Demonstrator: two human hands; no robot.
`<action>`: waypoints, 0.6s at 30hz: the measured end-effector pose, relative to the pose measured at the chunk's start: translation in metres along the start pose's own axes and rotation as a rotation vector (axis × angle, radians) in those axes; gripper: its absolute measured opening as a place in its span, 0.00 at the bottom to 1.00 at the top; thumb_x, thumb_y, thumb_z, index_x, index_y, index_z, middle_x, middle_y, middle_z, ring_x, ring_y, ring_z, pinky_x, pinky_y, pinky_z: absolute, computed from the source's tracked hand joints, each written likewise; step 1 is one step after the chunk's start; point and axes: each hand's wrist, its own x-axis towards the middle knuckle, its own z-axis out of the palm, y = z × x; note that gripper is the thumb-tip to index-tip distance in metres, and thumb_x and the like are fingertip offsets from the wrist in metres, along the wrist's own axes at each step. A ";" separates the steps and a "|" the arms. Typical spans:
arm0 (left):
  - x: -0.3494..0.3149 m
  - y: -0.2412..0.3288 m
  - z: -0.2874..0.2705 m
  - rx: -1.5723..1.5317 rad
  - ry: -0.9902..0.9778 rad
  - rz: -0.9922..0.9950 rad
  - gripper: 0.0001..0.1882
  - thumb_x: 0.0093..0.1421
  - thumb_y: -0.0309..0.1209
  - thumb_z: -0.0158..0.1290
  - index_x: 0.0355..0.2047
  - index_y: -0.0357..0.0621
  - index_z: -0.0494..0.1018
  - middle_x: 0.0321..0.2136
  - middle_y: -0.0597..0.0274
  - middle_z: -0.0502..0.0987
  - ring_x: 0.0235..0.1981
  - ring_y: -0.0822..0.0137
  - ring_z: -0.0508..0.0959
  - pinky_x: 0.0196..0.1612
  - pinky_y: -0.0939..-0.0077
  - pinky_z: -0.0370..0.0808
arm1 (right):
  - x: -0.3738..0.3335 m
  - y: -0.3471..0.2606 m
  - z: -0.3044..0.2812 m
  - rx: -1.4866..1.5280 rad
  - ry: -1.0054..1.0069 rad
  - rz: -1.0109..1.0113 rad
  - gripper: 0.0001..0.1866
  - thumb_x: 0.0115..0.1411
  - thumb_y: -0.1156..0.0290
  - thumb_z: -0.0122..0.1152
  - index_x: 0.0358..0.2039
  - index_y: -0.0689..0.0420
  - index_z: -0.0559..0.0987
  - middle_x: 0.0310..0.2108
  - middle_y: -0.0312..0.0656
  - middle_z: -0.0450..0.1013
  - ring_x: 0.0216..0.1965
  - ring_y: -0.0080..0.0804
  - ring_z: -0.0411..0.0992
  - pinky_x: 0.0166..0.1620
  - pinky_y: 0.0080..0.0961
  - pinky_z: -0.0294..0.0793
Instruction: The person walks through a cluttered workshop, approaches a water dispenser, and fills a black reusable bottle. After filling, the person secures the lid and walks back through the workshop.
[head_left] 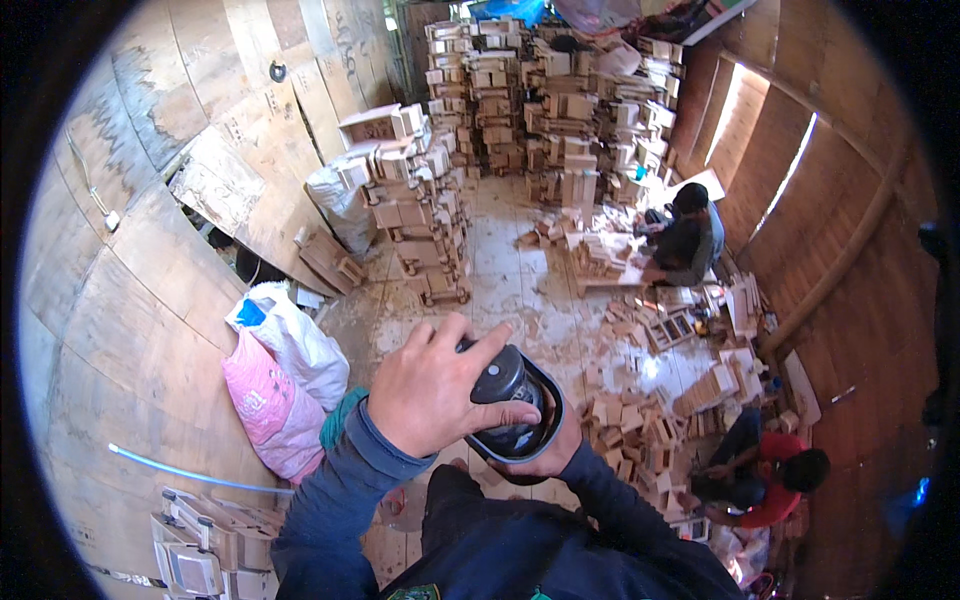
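Observation:
In front of my body, my left hand (435, 385) is closed around a black, rounded object (507, 384). The thumb lies across its near side and the fingers curl over the far side. A dark, oval shell with a pale rim (553, 382) surrounds the object's right side, and I cannot make out its exact kind. My right hand (550, 460) grips this shell from below and from the right. Most of the right hand's fingers are hidden behind it.
Tall stacks of wooden pieces (420, 215) rise ahead. A person in dark clothes (695, 240) sits at right, and another in red (775, 475) sits nearer. Loose wood blocks (640, 435) litter the floor. Pink and white sacks (275, 400) lean at left.

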 end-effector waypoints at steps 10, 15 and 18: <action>0.072 -0.166 0.015 -0.557 -0.023 0.429 0.45 0.51 0.53 0.68 0.63 0.40 0.70 0.66 0.42 0.64 0.65 0.47 0.65 0.68 0.52 0.58 | 0.116 0.063 0.006 0.144 -0.046 -0.003 0.66 0.32 0.60 0.84 0.69 0.63 0.55 0.63 0.54 0.65 0.64 0.45 0.66 0.67 0.38 0.62; 0.080 -0.227 0.006 -0.316 0.225 -0.011 0.40 0.48 0.56 0.69 0.54 0.41 0.77 0.49 0.50 0.75 0.50 0.50 0.77 0.56 0.62 0.73 | 0.205 0.082 0.038 -0.068 0.015 -0.024 0.64 0.31 0.60 0.83 0.68 0.63 0.57 0.61 0.54 0.66 0.63 0.47 0.66 0.67 0.38 0.62; 0.091 -0.290 -0.015 -0.304 0.104 0.108 0.30 0.51 0.44 0.70 0.50 0.40 0.80 0.43 0.55 0.81 0.49 0.52 0.79 0.56 0.63 0.73 | 0.260 0.086 0.060 -0.102 -0.033 -0.022 0.63 0.31 0.61 0.82 0.68 0.62 0.58 0.61 0.53 0.66 0.64 0.46 0.66 0.67 0.38 0.61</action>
